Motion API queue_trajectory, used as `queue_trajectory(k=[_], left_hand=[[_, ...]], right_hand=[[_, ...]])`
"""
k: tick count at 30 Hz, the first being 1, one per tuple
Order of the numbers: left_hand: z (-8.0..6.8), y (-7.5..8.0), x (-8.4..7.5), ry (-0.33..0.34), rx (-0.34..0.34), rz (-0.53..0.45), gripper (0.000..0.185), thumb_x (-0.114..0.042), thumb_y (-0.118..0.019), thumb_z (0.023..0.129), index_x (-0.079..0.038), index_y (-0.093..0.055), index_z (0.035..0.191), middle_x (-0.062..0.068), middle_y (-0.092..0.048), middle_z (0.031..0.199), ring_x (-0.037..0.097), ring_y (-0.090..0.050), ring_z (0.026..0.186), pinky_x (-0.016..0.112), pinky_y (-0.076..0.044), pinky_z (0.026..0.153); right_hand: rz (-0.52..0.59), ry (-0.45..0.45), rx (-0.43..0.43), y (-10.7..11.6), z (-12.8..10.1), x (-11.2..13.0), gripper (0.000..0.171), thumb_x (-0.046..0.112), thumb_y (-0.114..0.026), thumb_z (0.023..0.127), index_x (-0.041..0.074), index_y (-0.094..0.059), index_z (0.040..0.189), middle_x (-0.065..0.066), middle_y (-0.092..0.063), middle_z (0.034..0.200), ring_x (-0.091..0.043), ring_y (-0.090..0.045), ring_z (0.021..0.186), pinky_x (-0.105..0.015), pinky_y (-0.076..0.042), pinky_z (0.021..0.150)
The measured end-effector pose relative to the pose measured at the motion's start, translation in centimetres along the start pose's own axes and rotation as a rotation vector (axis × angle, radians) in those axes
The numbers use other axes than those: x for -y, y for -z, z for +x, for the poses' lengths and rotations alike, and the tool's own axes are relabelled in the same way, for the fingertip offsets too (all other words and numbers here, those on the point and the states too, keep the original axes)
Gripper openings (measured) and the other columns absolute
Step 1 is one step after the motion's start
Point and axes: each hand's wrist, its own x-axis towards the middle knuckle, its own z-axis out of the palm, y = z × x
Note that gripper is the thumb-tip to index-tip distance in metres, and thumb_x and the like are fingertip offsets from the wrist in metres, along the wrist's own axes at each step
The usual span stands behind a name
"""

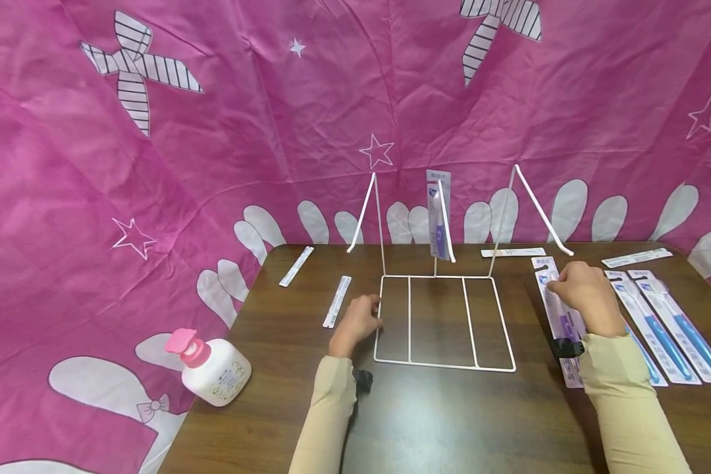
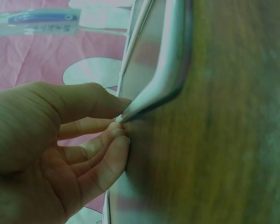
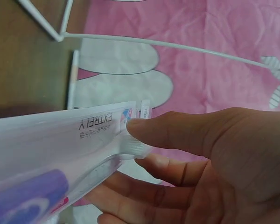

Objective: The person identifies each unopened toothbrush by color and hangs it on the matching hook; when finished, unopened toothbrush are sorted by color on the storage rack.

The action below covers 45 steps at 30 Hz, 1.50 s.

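A white wire display rack stands on the table, with three arms sloping forward from its uprights. My left hand is at the left side of its base, thumb and fingers pinching the wire, as the left wrist view shows up close. On the middle arm hangs a packaged purple toothbrush. To the right of the rack, my right hand pinches the top end of another packaged purple toothbrush between thumb and fingers. In the head view that hand and sleeve cover part of the package.
Three packaged blue toothbrushes lie at the right, one partly behind the right arm. Several narrow white packets are spread along the left and back of the table. A pump bottle stands at the left edge. Pink cloth hangs behind.
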Motion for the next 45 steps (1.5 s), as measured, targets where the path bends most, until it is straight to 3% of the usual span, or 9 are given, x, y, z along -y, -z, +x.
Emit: queue_trajectory(k=[7,13,20,26,35,38,40,42,45], left_hand=[[-0.1,-0.2,0.1,0.007,0.007,-0.007,0.036,0.003,-0.076,0.080,0.003,-0.066,0.114,0.007,-0.064,0.088,0.020,-0.056,0.074,0.034,-0.049,0.065],[-0.2,-0.3,0.1,0.014,0.011,-0.009,0.039,0.004,-0.077,0.080,0.004,-0.066,0.118,0.008,-0.065,0.090,0.020,-0.057,0.076,0.035,-0.050,0.067],[-0.1,-0.2,0.1,-0.012,-0.009,0.000,0.045,0.004,-0.077,0.076,0.006,-0.066,0.120,0.008,-0.066,0.091,0.021,-0.059,0.079,0.037,-0.051,0.071],[0.0,0.0,0.1,-0.021,-0.021,0.010,0.045,0.004,-0.076,0.075,0.005,-0.066,0.119,0.008,-0.066,0.089,0.021,-0.059,0.079,0.036,-0.050,0.071],[-0.1,0.1,0.0,-0.023,-0.021,0.023,0.045,0.004,-0.077,0.075,0.005,-0.066,0.119,0.008,-0.066,0.088,0.021,-0.059,0.079,0.037,-0.051,0.072],[-0.1,0.2,0.0,-0.021,-0.018,0.016,0.044,0.004,-0.076,0.076,0.005,-0.066,0.119,0.008,-0.066,0.089,0.021,-0.058,0.079,0.036,-0.050,0.071],[-0.1,0.2,0.0,-0.018,-0.016,0.009,0.044,0.004,-0.076,0.077,0.006,-0.066,0.120,0.008,-0.066,0.089,0.021,-0.058,0.078,0.036,-0.050,0.071],[-0.1,0.1,0.0,-0.012,-0.013,0.003,0.044,0.004,-0.076,0.077,0.006,-0.066,0.121,0.009,-0.066,0.090,0.021,-0.058,0.079,0.036,-0.050,0.071],[-0.1,0.1,-0.1,-0.008,-0.010,0.005,0.045,0.004,-0.076,0.077,0.006,-0.065,0.121,0.009,-0.066,0.091,0.021,-0.058,0.079,0.036,-0.051,0.071]], right_hand=[[0.012,0.061,-0.094,1.3,-1.0,1.1,0.023,0.011,-0.067,0.083,0.005,-0.055,0.064,-0.004,-0.047,0.058,-0.030,-0.045,0.059,-0.040,-0.033,0.052],[0.036,0.048,-0.176,2.6,-2.4,2.4,0.019,0.012,-0.069,0.086,-0.002,-0.058,0.079,-0.010,-0.052,0.065,-0.034,-0.049,0.063,-0.040,-0.035,0.054],[0.047,0.020,-0.271,4.6,-3.7,4.2,0.025,0.017,-0.070,0.089,-0.005,-0.059,0.091,-0.018,-0.058,0.068,-0.043,-0.053,0.070,-0.048,-0.037,0.059],[0.092,0.008,-0.379,5.6,-5.0,6.1,0.029,0.019,-0.070,0.089,-0.007,-0.061,0.099,-0.033,-0.065,0.088,-0.053,-0.055,0.085,-0.059,-0.035,0.072],[0.129,-0.022,-0.517,7.0,-7.2,8.7,0.033,0.015,-0.073,0.089,-0.010,-0.062,0.107,-0.035,-0.066,0.099,-0.050,-0.058,0.089,-0.054,-0.033,0.079],[0.128,-0.037,-0.563,7.5,-8.1,9.5,0.034,0.015,-0.076,0.088,-0.010,-0.063,0.109,-0.033,-0.068,0.099,-0.037,-0.061,0.085,-0.046,-0.034,0.077],[0.130,-0.032,-0.606,7.8,-8.7,10.0,0.034,0.015,-0.078,0.087,-0.008,-0.064,0.108,-0.031,-0.069,0.099,-0.011,-0.060,0.080,-0.035,-0.034,0.075],[0.148,-0.018,-0.654,8.0,-9.4,10.4,0.033,0.015,-0.079,0.086,-0.007,-0.066,0.107,-0.028,-0.070,0.097,0.011,-0.050,0.076,-0.025,-0.033,0.073],[0.203,0.010,-0.726,8.3,-10.4,11.0,0.032,0.013,-0.081,0.084,-0.005,-0.066,0.106,0.010,-0.073,0.085,0.029,-0.038,0.075,-0.016,-0.028,0.069]])
